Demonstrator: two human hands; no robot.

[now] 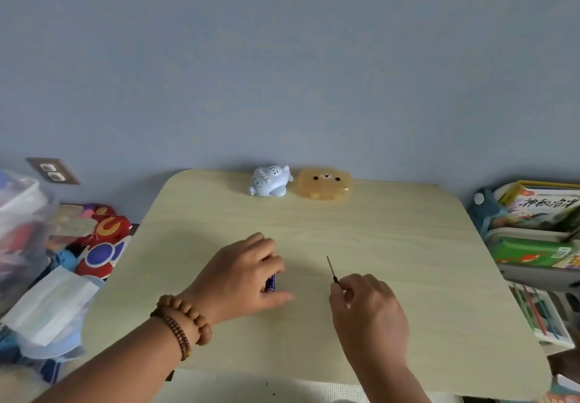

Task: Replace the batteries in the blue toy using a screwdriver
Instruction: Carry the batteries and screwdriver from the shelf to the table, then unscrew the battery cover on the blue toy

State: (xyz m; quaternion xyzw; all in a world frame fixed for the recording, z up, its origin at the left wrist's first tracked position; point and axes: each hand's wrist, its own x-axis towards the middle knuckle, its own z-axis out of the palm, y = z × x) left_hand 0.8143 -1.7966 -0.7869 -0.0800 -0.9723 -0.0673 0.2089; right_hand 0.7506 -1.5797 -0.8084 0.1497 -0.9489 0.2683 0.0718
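The blue toy [270,181], a small pale-blue plane, stands at the far edge of the light wooden table [408,261], well beyond both hands. My left hand [241,277] lies on the table's middle with its fingers curled round a dark blue battery [271,283]; only a short piece of the battery shows. To its right, my right hand [367,311] pinches a thin screwdriver [332,269], whose shaft points up and away from me. A beaded bracelet sits on my left wrist.
An orange translucent bear-face box [324,183] stands right of the toy at the far edge. Left of the table lie a clear bin [22,214], colourful toys [100,245] and a white pack. Books and shelves [539,230] stand on the right.
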